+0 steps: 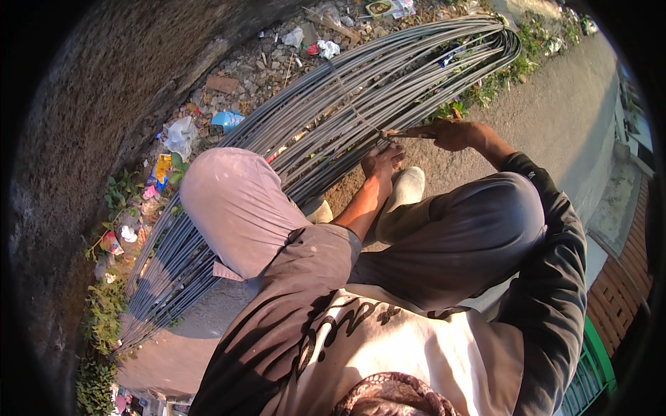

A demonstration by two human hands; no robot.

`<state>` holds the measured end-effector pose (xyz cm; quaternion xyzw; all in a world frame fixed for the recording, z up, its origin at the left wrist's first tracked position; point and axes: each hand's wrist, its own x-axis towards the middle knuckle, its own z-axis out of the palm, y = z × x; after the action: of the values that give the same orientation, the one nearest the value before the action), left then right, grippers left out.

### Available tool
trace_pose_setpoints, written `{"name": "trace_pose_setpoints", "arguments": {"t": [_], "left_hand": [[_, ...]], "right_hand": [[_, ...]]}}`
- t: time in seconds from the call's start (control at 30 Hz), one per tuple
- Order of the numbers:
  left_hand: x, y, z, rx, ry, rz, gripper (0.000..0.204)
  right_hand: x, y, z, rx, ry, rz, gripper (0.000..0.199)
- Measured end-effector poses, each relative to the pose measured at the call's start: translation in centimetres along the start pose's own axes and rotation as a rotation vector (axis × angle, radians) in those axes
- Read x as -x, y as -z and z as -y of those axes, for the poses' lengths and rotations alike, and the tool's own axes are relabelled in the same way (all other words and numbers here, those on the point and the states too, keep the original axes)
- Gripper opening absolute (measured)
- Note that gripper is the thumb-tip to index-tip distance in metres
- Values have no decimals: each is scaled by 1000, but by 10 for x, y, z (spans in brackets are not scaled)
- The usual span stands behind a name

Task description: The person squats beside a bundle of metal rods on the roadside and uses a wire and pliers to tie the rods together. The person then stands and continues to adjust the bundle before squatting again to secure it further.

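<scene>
Gripping a slim tool (414,135), the right hand (454,134) holds its tip at the binding (356,109) just beyond the left hand (381,161), whose exact pinch I cannot tell, and with the rod bundle (316,132) stretching ahead of both, a slip under strain might jab that nearby hand.

The rebar bundle (333,104) lies before the boots (409,184). Litter (182,135) lies between it and the wall (104,118), pavement (555,104) to its right.

The left knee (232,201) hides part of the rod bundle (326,97); the right hand (454,134) covers a tool's (420,135) grip (tip too small to tell).
</scene>
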<state>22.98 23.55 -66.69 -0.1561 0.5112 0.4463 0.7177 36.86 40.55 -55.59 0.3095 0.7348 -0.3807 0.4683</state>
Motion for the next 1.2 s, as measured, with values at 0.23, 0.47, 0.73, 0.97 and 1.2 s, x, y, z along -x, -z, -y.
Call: {"name": "trace_pose_setpoints", "arguments": {"t": [0.23, 0.47, 0.73, 0.97, 1.2], "left_hand": [[11, -4, -4, -49, -10, -14, 11], [5, -5, 3, -19, -57, -62, 9], [7, -4, -4, -104, 16, -56, 10], [11, -4, -10, -125, 8, -75, 10], [-12, 11, 10, -48, -115, 1, 17]], "right_hand": [[-1, -1, -11, -245, 55, 157, 81], [-1, -8, -12, -71, 23, 80, 83], [-9, -14, -18, 23, 76, 4, 88], [-12, -14, -11, 149, 121, -1, 90], [1, -43, -14, -121, 153, -232, 63]]}}
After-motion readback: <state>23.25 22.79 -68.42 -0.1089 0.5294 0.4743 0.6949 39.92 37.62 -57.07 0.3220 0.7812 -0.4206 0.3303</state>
